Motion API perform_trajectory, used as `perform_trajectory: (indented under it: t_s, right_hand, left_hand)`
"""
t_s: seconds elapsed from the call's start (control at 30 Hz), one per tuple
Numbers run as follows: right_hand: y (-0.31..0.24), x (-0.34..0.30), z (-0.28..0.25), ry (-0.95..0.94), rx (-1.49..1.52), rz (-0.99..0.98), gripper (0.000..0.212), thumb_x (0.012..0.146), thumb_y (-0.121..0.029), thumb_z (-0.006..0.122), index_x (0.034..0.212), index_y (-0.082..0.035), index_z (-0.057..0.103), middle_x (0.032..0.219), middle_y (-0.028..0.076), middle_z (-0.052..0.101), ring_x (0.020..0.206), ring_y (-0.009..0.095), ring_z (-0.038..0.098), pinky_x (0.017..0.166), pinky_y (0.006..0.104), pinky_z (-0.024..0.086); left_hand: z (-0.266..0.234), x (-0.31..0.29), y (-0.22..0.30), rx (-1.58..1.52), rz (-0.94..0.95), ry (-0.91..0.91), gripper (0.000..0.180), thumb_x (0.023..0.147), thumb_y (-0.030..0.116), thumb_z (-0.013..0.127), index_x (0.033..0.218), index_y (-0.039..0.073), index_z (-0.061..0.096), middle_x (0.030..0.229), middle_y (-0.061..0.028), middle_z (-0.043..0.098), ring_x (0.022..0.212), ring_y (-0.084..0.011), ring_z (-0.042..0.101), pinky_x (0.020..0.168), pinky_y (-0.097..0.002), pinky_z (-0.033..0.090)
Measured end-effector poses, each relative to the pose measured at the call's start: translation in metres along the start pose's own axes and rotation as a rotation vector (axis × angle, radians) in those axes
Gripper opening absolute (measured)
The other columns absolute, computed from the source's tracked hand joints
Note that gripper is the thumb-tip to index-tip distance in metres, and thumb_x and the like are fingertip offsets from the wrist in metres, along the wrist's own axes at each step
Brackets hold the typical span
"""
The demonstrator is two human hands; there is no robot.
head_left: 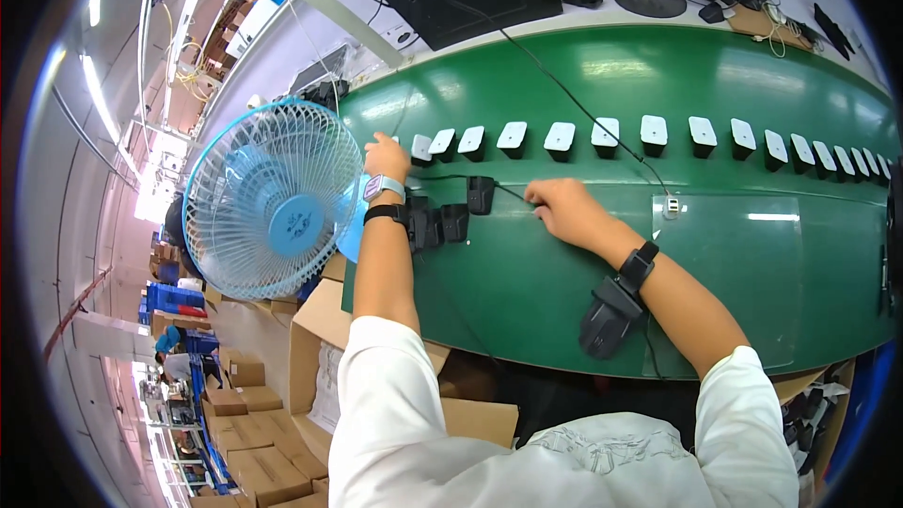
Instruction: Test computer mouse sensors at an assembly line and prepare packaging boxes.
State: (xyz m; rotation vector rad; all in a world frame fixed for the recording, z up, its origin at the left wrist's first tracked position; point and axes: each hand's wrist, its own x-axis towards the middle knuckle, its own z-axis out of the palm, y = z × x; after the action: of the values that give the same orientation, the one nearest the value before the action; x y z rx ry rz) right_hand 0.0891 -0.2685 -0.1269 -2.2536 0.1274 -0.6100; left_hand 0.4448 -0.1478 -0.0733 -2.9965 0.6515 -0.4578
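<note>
Left hand: the left hand (387,158) is at the left end of the row; its fingers look bent, but I cannot tell whether they pinch anything.
Right hand: the right hand (569,209) is over the table's middle, fingers curled together beside a thin black cable (508,190); whether they pinch it, I cannot tell.
White-topped blocks: the white-topped blocks (654,129) form a curved row across the green table (536,292), beyond both hands.
Good handling: a light touch at the row's end and slack in the cable would probably avoid nudging neighbouring blocks.
In the way: a long cord (555,80) crosses the row down to a white plug (671,206); the blue fan (298,226) crowds the left forearm.
Also around: a small black block (481,196) between the hands, a clear sheet (743,273) at right, an open carton (324,315) lower left.
</note>
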Motion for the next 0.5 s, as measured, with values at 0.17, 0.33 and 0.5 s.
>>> perform_trajectory:
  t_s: [0.17,0.33,0.5]
  right_hand:
    - [0.022,-0.012,-0.009,0.129,0.268,0.297,0.027,0.082,0.0,0.07,0.108,0.004,0.066,0.084,0.011,0.068,0.074,0.018,0.067,0.069,0.0315,0.054]
    - [0.034,-0.005,-0.02,0.066,0.907,0.496,0.019,0.085,-0.007,0.075,0.101,0.001,0.069,0.086,0.003,0.069,0.077,0.011,0.065,0.072,0.0278,0.053]
    - [0.026,0.003,-0.028,0.023,1.352,0.567,0.009,0.091,-0.008,0.071,0.097,-0.005,0.065,0.092,0.004,0.068,0.086,0.014,0.069,0.077,0.026,0.055]
  left_hand:
    - [-0.05,-0.1,0.054,-0.474,0.376,0.347,0.054,0.088,0.027,0.07,0.125,-0.006,0.048,0.117,-0.0266,0.056,0.091,-0.0398,0.067,0.081,-0.0478,0.054]
    - [-0.065,-0.196,0.085,-2.091,0.113,-0.347,0.049,0.08,-0.003,0.072,0.124,0.0,0.051,0.11,-0.009,0.06,0.099,-0.0167,0.063,0.086,-0.0303,0.054]
    - [-0.031,-0.212,0.096,-1.966,0.326,-0.36,0.052,0.072,-0.01,0.07,0.121,0.0,0.059,0.116,-0.0065,0.061,0.102,-0.0151,0.062,0.091,-0.0288,0.052]
